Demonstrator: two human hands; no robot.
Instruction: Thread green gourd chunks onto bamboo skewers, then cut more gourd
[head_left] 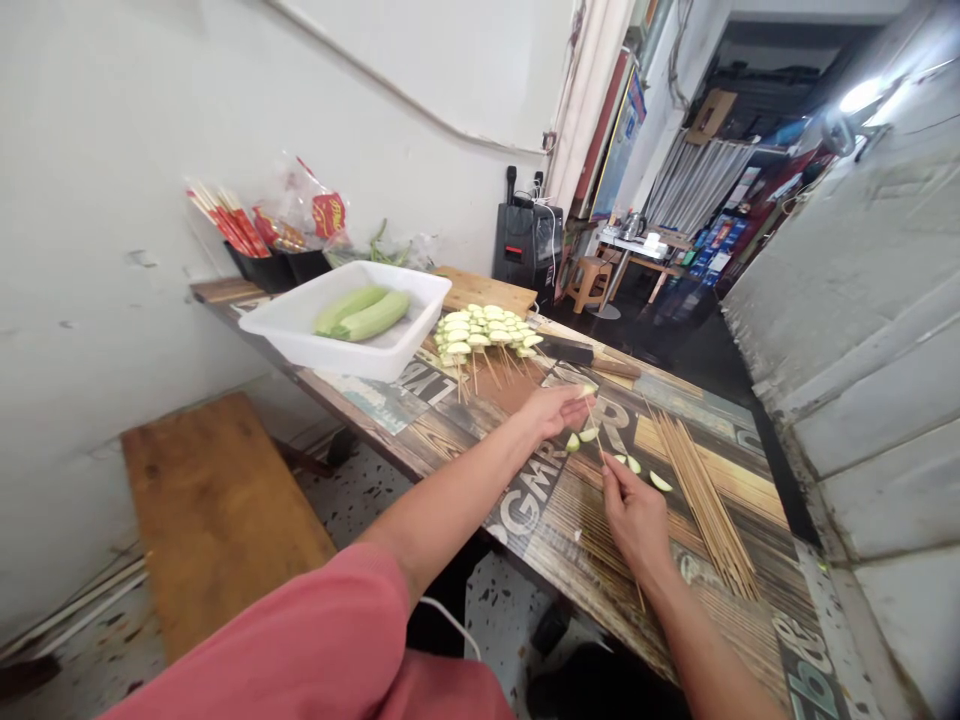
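Note:
Between the thumb and fingers of my left hand (pixel 559 410) is a pale green zucchini slice (pixel 588 390). My right hand (pixel 636 515) grips a thin wooden skewer (pixel 595 425); its upper end reaches the slice, though I cannot tell how far it goes in. Several loose zucchini slices (pixel 661 481) lie on the table around and between the hands. To the right of my right hand, a bundle of bare skewers (pixel 705 505) is spread on the tabletop. Beyond my left hand sits a pile of skewered zucchini slices (pixel 487 330), sticks pointing toward me.
A white plastic tub (pixel 322 345) holds two whole zucchini (pixel 371 312). A cleaver (pixel 592 356) lies behind my left hand, near a wooden cutting board (pixel 487 290). Black containers (pixel 274 268) with packets stand at the far left. A wooden bench (pixel 217 510) is below the table.

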